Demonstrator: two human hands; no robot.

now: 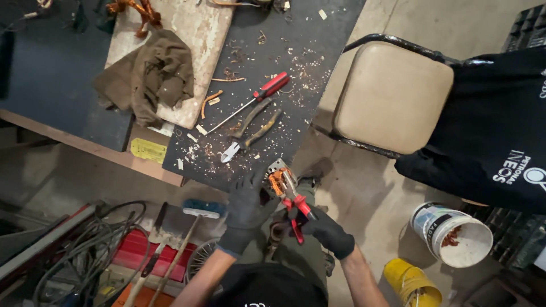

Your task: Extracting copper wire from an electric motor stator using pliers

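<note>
In the head view, the left hand [248, 200], in a black glove, is closed around a small grey metal part with orange copper wire windings [277, 177]; this part sits at the near edge of the dark surface [307, 34], between the two hands. The right hand [325, 229], also in a black glove, grips the red handles of a pair of pliers [296, 200]; the nose of the pliers touches the copper windings, but I cannot tell if the jaws are shut on a wire.

On the surface, farther from the person, lie a red-handled screwdriver with a long thin shaft [254, 100] and, just beside it, a pair of cutting pliers with worn dark handles [250, 133]; pale shavings and copper scraps are scattered around them. A crumpled brown cloth [149, 77] rests on a pale board [193, 34] to the left. On the right stands a beige padded chair [392, 96]; below it on the floor are a white plastic bucket [452, 234] and a yellow bucket [412, 283].
</note>
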